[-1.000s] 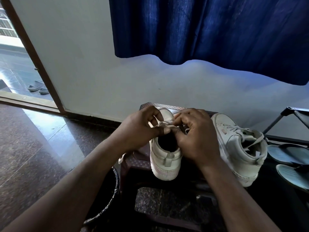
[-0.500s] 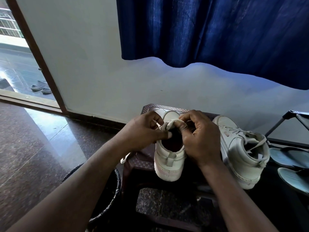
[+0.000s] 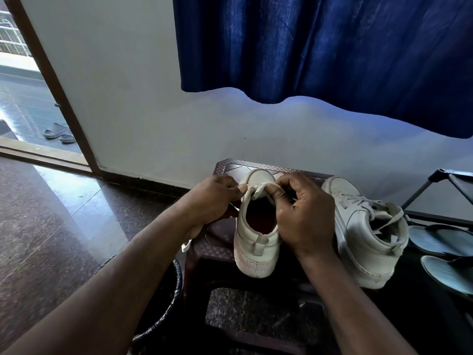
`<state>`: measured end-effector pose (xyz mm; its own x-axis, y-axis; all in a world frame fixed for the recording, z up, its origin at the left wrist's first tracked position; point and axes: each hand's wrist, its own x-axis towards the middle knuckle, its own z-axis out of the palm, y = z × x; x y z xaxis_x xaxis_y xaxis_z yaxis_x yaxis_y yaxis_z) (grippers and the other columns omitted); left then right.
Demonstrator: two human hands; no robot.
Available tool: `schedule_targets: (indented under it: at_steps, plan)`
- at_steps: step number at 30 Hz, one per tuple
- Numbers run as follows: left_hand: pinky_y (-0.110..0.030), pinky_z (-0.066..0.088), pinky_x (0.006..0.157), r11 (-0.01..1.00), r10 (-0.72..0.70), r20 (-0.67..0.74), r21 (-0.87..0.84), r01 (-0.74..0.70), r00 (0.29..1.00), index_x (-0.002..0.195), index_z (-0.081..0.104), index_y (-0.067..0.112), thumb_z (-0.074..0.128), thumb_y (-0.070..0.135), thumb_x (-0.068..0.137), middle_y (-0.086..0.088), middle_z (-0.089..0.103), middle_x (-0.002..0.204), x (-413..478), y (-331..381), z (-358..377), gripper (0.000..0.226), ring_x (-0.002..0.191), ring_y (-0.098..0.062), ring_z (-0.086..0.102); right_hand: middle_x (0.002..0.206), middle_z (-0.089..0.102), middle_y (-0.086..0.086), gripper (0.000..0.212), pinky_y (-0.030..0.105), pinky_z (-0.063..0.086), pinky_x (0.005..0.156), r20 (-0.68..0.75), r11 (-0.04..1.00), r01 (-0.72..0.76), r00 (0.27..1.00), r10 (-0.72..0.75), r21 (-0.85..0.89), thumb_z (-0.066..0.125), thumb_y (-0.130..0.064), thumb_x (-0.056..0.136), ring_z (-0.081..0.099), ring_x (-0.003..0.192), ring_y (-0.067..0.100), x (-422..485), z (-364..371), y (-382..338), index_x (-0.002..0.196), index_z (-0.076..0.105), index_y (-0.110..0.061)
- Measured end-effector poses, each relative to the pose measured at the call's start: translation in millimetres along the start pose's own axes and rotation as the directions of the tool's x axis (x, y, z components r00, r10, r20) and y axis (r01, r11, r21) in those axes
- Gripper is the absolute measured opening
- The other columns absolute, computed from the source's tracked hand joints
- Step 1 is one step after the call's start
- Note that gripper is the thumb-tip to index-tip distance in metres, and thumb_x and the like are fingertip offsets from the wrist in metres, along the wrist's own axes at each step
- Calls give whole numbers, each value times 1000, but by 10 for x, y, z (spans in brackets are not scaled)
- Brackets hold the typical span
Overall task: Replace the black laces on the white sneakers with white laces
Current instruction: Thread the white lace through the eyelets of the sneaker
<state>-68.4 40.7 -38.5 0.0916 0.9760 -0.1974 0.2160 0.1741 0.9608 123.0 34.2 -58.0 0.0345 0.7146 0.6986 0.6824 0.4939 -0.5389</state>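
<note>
Eyelets on the left sneaker (image 3: pixel 256 247) are hidden behind both hands in the head view, so I cannot tell how much of it is laced. It stands on the dark stool (image 3: pixel 221 242) with its heel toward me and its toe toward the wall, long axis running straight away from me. My left hand (image 3: pixel 212 201) is curled, thumb and forefinger pinching the white lace (image 3: pixel 261 187) at the left edge of the collar. The lace crosses the top of the tongue to my right hand (image 3: pixel 304 216), whose bent fingers and thumb grip it there; the exact pinch point is covered by the knuckles. A loose lace end (image 3: pixel 186 246) peeks out below my left wrist, the rest hidden.

The right sneaker (image 3: pixel 368 237) sits just beside my right hand, already laced in white, heel toward me and angled to the right. Sandals (image 3: pixel 440 242) on a rack are cut off at the right edge. A black bin (image 3: pixel 163 303) is mostly hidden under my left forearm.
</note>
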Motion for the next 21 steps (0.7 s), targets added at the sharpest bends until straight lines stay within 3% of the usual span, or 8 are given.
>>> schedule_targets:
  at_steps: [7,11,15,18,21]
  plan:
    - [-46,51,80,1000,-6,-34,5,6,999,85,67,7,63,22,105,-12,69,79,-27,41,5,26,71,-25,64,82,72,-5,13,37,54,68,-50,1000,-20,999,20,-5,79,-27,89,66,74,17,-16,34,-11,85,73,-17]
    - [-61,54,102,998,-8,-41,-67,5,999,88,71,3,67,22,102,-28,74,98,-37,15,11,24,85,-35,70,83,69,-7,17,28,50,72,-30,999,-32,999,33,22,82,-29,88,62,75,11,-12,19,15,84,72,-17]
    - [-64,53,102,991,-30,-6,-132,29,1000,97,75,0,74,37,81,-32,71,111,-72,28,7,40,102,-48,71,80,63,-11,24,16,43,66,15,995,-99,995,98,15,83,-41,86,55,69,6,-3,-9,46,85,69,-22]
    - [-64,53,102,985,-41,18,-167,44,999,106,71,-6,73,39,78,-32,71,114,-70,21,2,53,112,-52,67,70,58,-12,33,19,39,59,30,990,-141,989,141,-16,80,-50,85,53,62,4,5,1,44,79,65,-22]
    - [-65,51,104,981,-42,10,-188,43,999,108,68,-10,73,29,93,-35,69,116,-56,5,11,42,109,-51,69,63,58,-10,40,28,38,56,8,986,-163,986,164,-41,79,-55,84,53,56,7,-1,0,29,76,59,-21]
